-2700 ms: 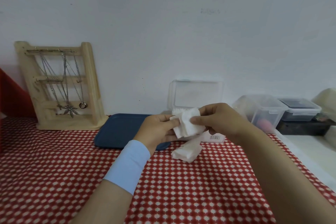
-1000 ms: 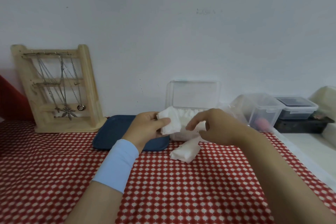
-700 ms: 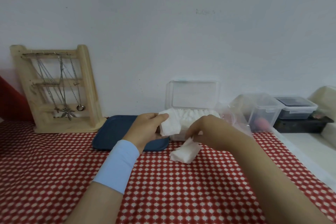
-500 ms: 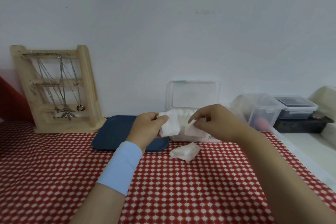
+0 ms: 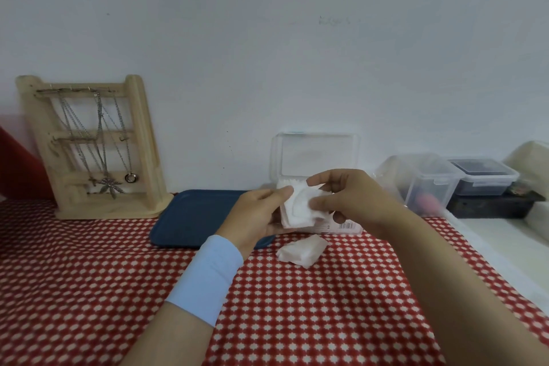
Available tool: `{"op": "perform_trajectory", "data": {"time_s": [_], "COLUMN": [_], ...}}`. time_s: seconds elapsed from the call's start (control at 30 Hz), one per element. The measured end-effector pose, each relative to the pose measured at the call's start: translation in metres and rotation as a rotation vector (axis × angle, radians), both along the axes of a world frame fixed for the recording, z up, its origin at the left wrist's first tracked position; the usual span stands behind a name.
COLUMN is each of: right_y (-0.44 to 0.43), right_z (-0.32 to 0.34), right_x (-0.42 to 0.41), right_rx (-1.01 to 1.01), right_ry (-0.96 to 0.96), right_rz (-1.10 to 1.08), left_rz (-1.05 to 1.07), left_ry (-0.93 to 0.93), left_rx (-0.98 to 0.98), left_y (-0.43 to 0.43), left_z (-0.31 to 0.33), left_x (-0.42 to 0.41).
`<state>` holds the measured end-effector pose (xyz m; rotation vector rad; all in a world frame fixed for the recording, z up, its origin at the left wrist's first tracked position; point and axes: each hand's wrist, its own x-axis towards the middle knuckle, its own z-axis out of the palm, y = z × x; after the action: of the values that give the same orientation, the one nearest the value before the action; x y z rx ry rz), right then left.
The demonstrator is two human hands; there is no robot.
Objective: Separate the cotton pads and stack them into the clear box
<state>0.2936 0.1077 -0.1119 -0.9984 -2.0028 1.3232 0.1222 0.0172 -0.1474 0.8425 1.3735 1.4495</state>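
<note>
**Above the checked cloth, two hands part a cotton pad from a small stack**

Just in front of the clear box (image 5: 316, 154), a small stack of white cotton pads (image 5: 297, 211) is held between both hands. The left hand (image 5: 255, 217) grips its left edge, thumb on the front face. The right hand (image 5: 350, 202) pinches the front pad's right edge between thumb and forefinger. The stack stands nearly upright with its flat face toward the camera, long axis roughly vertical and slightly tilted. To part one pad cleanly, the right fingers should probably take only the top layer and peel slowly while the left hand clamps the rest. A loose clump of pads (image 5: 301, 249) lies on the red checked cloth (image 5: 89, 276) below, beside a blue tray (image 5: 193, 217).
</note>
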Motion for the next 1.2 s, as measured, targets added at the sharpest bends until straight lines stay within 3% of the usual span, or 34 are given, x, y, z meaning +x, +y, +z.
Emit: {"op": "perform_trajectory", "data": {"time_s": [0.2, 0.3, 0.47, 0.67, 0.87, 1.03, 1.2], "right_y": [0.001, 0.001, -0.002, 0.0, -0.011, -0.008, -0.007], "right_z": [-0.001, -0.002, -0.004, 0.0, 0.017, 0.01, 0.01], "right_x": [-0.005, -0.005, -0.008, -0.007, 0.004, -0.007, -0.005], "right_rx": [-0.03, -0.142, -0.298, -0.027, 0.126, 0.322, 0.397], "right_ry": [-0.028, -0.036, 0.144, 0.205, -0.004, -0.163, -0.192], "right_rz": [-0.062, -0.109, -0.093, -0.238, 0.146, 0.125, 0.149], "left_rz": [0.028, 0.079, 0.043, 0.108, 0.008, -0.107, -0.124], "left_ry": [0.162, 0.095, -0.036, -0.061, 0.11, 0.002, 0.116], "left_rx": [0.057, 0.077, 0.086, 0.031, -0.061, -0.081, -0.089], "left_y": [0.0, 0.001, 0.002, 0.001, -0.003, -0.004, -0.005], "left_z": [0.0, -0.002, -0.004, -0.004, 0.002, 0.006, 0.003], "left_x": [0.004, 0.003, 0.001, -0.003, -0.002, 0.002, 0.0]}}
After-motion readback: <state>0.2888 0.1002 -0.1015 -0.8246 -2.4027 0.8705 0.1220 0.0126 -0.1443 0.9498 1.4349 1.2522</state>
